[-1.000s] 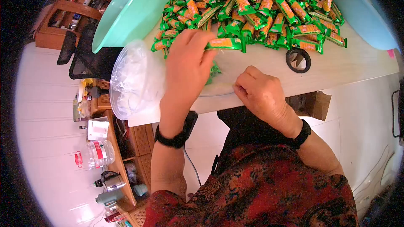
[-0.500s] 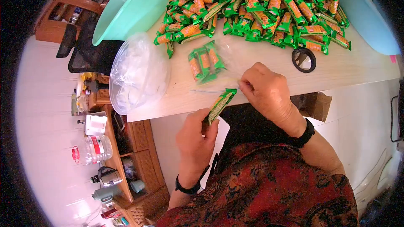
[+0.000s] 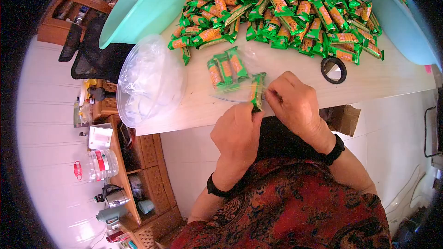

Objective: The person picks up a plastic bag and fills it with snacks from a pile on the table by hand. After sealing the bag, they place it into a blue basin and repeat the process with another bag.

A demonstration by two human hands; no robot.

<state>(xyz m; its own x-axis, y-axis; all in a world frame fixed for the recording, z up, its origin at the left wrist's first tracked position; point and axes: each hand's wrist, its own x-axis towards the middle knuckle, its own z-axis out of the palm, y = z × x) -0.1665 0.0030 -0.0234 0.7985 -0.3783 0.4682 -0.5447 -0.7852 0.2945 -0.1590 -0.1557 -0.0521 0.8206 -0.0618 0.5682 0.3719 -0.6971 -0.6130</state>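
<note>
My left hand (image 3: 236,136) grips the lower end of a green-and-orange snack packet (image 3: 257,88), whose upper part lies at the mouth of a clear zip bag (image 3: 230,90). Inside that bag, three similar packets (image 3: 225,70) rest side by side. With fingers pinched together, my right hand (image 3: 295,106) holds the bag's right edge at its opening. Just beyond both hands, a big heap of the same snack packets (image 3: 277,14) covers the far part of the table (image 3: 194,106).
A clear plastic bowl (image 3: 123,80) of clear bags stands left of the zip bag. Behind it is a tilted green basin (image 3: 134,14). A blue basin (image 3: 397,18) stands at the right, and a black ring-shaped object (image 3: 326,77) lies near the table's front edge.
My left hand has moved up and right, bringing the packet from in front of the bag to its mouth. My right hand keeps its pinch on the bag edge.
</note>
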